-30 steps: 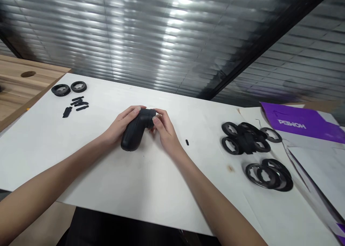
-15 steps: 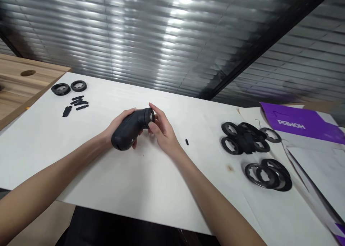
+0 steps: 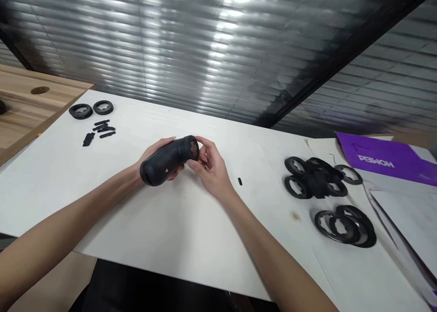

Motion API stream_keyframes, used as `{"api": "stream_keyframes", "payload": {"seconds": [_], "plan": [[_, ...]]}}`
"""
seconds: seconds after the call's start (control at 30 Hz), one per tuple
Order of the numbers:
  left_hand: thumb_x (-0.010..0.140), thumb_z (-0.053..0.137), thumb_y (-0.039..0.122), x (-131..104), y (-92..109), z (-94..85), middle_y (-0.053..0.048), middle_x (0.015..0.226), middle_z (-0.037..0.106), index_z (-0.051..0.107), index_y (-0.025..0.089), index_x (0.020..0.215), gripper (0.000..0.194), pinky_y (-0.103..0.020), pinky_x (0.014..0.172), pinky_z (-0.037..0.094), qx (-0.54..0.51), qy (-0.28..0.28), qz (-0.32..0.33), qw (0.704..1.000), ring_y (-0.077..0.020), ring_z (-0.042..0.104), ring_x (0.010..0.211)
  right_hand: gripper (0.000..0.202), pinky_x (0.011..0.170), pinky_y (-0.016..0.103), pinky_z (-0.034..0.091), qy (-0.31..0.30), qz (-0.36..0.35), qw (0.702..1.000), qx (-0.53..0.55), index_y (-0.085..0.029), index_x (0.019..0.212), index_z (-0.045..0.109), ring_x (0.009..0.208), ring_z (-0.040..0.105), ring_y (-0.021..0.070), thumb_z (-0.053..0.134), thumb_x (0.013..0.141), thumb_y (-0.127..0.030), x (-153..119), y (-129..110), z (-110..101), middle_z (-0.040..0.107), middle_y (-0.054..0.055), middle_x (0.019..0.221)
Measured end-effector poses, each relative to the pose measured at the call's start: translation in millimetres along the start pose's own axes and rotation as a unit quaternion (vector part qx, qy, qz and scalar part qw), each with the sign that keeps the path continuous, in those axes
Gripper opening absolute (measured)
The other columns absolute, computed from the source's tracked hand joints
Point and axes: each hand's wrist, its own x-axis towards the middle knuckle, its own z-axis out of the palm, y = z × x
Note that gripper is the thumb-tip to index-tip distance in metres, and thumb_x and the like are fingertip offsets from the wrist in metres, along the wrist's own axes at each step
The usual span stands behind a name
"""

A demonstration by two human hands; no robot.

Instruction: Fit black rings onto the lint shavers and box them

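A black, bent cylindrical device with a small white triangle on its side is held above the white table. My left hand wraps round its body from behind, several fingertips showing beneath it. At the device's round right end, my right hand has its thumb and fingers pressed to the rim. The face of that end shows faint markings, too blurred to read. A small black piece lies on the table to the right of my right hand.
Black rings and flat black strips lie at the table's far left. On the right are more black rings, a purple printed sheet and white paper. A blind-covered glass wall stands behind.
The device has turned slightly, so its round end faces more towards me. The fingers of my right hand have shifted on its rim. The whole view has moved a little.
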Motion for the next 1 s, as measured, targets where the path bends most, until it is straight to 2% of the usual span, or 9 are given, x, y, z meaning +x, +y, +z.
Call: {"api": "stream_keyframes", "payload": {"seconds": [0.3, 0.57, 0.67, 0.77, 0.87, 1.0], "plan": [[0.1, 0.062, 0.064, 4, -9, -6.8, -0.01, 0.064, 0.063, 0.07, 0.012, 0.086, 0.054, -0.027, 0.048, 0.044, 0.022, 0.02, 0.012, 0.999, -0.0171, 0.055, 0.049, 0.06, 0.068, 0.031, 0.047, 0.006, 0.002, 1.0, 0.003, -0.027, 0.136, 0.061, 0.073, 0.047, 0.0162, 0.081, 0.087, -0.055, -1, -1, 1, 0.04, -0.004, 0.083], [0.094, 0.076, 0.064, 1, -13, -2.9, -0.005, 0.071, 0.065, 0.072, 0.015, 0.09, 0.049, -0.024, 0.054, 0.048, 0.016, 0.05, 0.092, 0.994, -0.0162, 0.059, 0.06, 0.06, 0.065, 0.03, 0.042, 0.004, 0.01, 1.0, 0.016, -0.027, 0.139, 0.061, 0.068, 0.042, 0.0144, 0.079, 0.091, -0.058, -1, 1, 2, 0.038, -0.006, 0.078], [0.089, 0.078, 0.069, 0, -7, -0.7, -0.005, 0.066, 0.063, 0.071, 0.014, 0.083, 0.056, -0.026, 0.052, 0.047, 0.024, 0.047, 0.06, 0.997, -0.0164, 0.058, 0.055, 0.066, 0.065, 0.03, 0.041, -0.026, 0.033, 0.998, 0.057, -0.029, 0.144, 0.058, 0.067, 0.043, 0.0145, 0.082, 0.09, -0.059, -1, 1, 2, 0.04, -0.008, 0.073], [0.093, 0.074, 0.069, -2, 0, 2.6, -0.006, 0.064, 0.061, 0.07, 0.013, 0.079, 0.058, -0.026, 0.052, 0.048, -0.001, 0.043, 0.043, 0.998, -0.0151, 0.055, 0.051, 0.081, 0.066, 0.03, 0.042, -0.06, 0.044, 0.994, 0.076, -0.031, 0.157, 0.049, 0.068, 0.048, 0.0157, 0.083, 0.09, -0.06, -2, -2, 2, 0.046, -0.008, 0.072], [0.098, 0.068, 0.07, -1, 1, 3.2, -0.006, 0.069, 0.063, 0.071, 0.013, 0.085, 0.059, -0.025, 0.053, 0.048, -0.049, 0.066, 0.084, 0.993, -0.0135, 0.056, 0.053, 0.091, 0.065, 0.031, 0.043, -0.083, 0.05, 0.993, 0.069, -0.029, 0.167, 0.037, 0.069, 0.052, 0.0168, 0.079, 0.093, -0.061, -3, -3, 0, 0.052, -0.007, 0.074], [0.093, 0.07, 0.082, 3, -7, -4.1, -0.009, 0.093, 0.073, 0.075, 0.015, 0.107, 0.069, -0.028, 0.066, 0.059, -0.06, 0.124, 0.147, 0.979, -0.0177, 0.069, 0.07, 0.082, 0.071, 0.032, 0.045, -0.088, 0.049, 0.993, 0.06, -0.028, 0.169, 0.038, 0.077, 0.058, 0.0177, 0.071, 0.101, -0.06, -3, 8, -4, 0.06, -0.004, 0.08]]}}
